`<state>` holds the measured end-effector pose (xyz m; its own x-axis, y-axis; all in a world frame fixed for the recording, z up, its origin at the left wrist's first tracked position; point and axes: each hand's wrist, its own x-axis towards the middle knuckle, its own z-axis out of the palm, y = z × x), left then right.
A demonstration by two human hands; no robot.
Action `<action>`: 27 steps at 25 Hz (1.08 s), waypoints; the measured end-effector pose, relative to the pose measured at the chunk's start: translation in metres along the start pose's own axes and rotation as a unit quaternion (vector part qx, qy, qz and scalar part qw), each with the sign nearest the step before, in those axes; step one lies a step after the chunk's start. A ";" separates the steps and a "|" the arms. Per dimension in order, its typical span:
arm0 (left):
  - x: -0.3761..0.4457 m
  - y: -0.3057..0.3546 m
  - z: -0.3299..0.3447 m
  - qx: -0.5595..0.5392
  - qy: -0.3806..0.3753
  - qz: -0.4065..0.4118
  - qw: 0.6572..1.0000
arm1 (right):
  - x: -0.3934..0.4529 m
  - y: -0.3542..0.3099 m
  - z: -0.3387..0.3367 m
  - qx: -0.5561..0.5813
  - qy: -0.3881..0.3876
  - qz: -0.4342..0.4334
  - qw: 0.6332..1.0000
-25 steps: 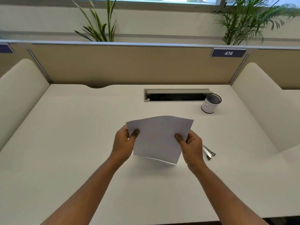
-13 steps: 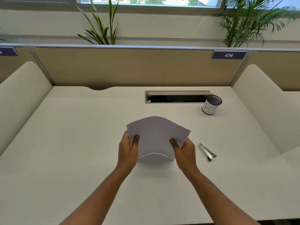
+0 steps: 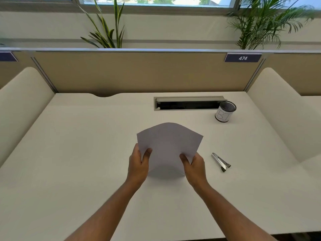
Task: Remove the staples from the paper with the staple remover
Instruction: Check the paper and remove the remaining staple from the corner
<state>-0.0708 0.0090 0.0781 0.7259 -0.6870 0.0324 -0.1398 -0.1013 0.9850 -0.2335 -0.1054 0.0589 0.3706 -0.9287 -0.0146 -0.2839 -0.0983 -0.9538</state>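
While the white desk (image 3: 73, 153) lies bare around it, the paper (image 3: 168, 145) is held bowed above the desk's middle, pinched at its near edges by the left hand (image 3: 139, 164) and right hand (image 3: 195, 168). The staple remover (image 3: 220, 161) is seen lying just right of the right hand, untouched.

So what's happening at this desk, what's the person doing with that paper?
A person holds a sheet of white paper up over the desk, left hand and right hand each pinching a lower side so it bows. The metal staple remover lies untouched on the desk to the right of the right hand. A mesh cup stands further back. No staples can be made out.
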 end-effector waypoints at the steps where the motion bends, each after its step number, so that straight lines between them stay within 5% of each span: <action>1: -0.001 -0.003 0.001 0.004 0.004 0.000 1.000 | -0.001 0.003 0.001 -0.010 -0.010 0.011 1.000; 8: 0.008 0.011 0.001 0.000 0.043 0.024 0.999 | -0.002 0.008 -0.001 -0.004 -0.016 0.013 1.000; 11: 0.017 0.019 -0.010 0.087 0.050 0.107 0.989 | -0.001 -0.001 -0.007 0.059 0.011 0.016 0.998; 13: 0.026 0.026 -0.020 0.172 0.039 0.188 0.966 | 0.005 -0.020 -0.020 0.074 0.065 -0.039 0.994; 15: 0.036 0.036 -0.027 0.267 0.009 0.265 0.926 | 0.017 -0.040 -0.036 -0.048 0.088 -0.154 0.983; 19: 0.032 0.057 -0.014 0.362 -0.045 0.364 0.857 | 0.032 -0.065 -0.039 -0.164 -0.075 -0.225 0.958; 24: 0.017 0.036 -0.036 0.324 0.162 0.288 0.887 | 0.029 -0.045 -0.047 -0.060 -0.051 -0.125 0.989; 27: 0.013 0.009 -0.054 0.180 0.179 0.201 0.946 | 0.027 -0.031 -0.049 -0.014 -0.043 -0.072 0.996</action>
<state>-0.0256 0.0382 0.0962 0.7373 -0.4411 0.5116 -0.6274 -0.1663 0.7607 -0.2582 -0.1454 0.1024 0.4840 -0.8700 0.0943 -0.2462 -0.2388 -0.9394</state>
